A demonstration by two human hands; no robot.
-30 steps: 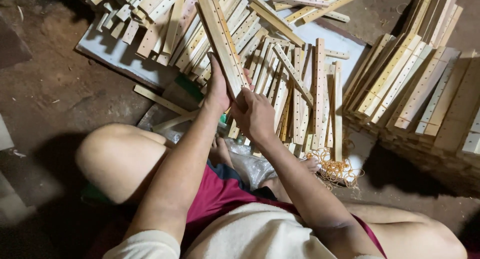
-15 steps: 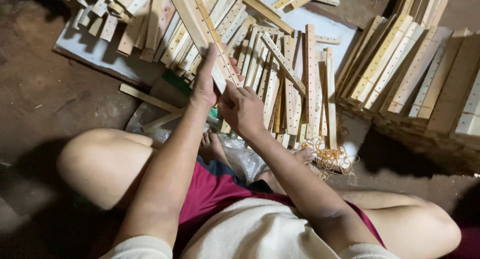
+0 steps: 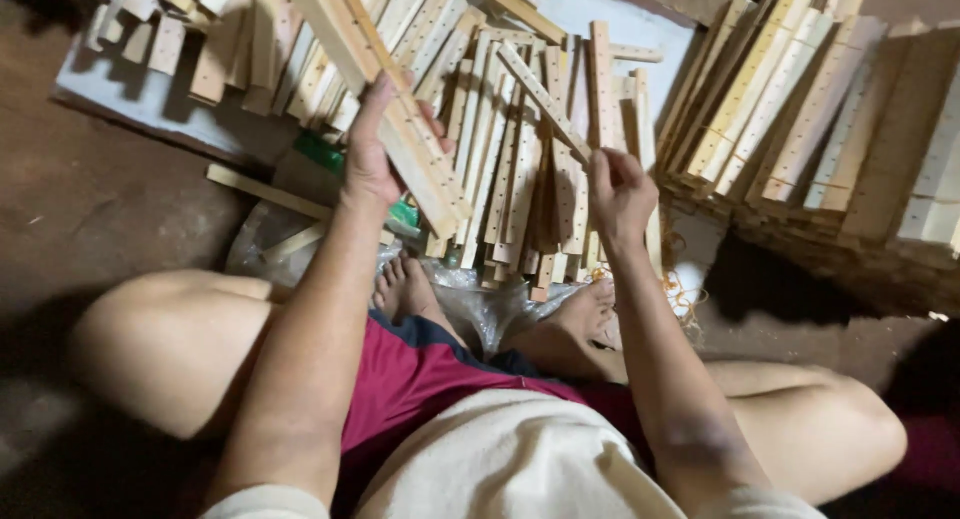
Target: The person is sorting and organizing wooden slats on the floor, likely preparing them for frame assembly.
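My left hand (image 3: pixel 372 159) is shut on a bundle of long pale wooden slats with rows of small holes (image 3: pixel 385 104), held slanting up to the left above the floor. My right hand (image 3: pixel 618 194) is apart from the bundle, off to the right. Its fingers pinch the near end of a single thin slat (image 3: pixel 542 99) that lies diagonally on the loose pile of slats (image 3: pixel 500 169) in front of me. I sit on the floor with bare feet (image 3: pixel 405 289) just below the pile.
Tall stacks of the same slats (image 3: pixel 800 109) stand at the right. Short wooden blocks (image 3: pixel 150 29) lie on a grey board (image 3: pixel 130 109) at top left. Clear plastic sheeting (image 3: pixel 480 314) sits by my feet, with a tangle of orange bands (image 3: pixel 682 294) beside it.
Both hands were together on the bundle. My right hand has let go of it and moved right to a single slat on the pile, while the left hand keeps hold of the bundle.
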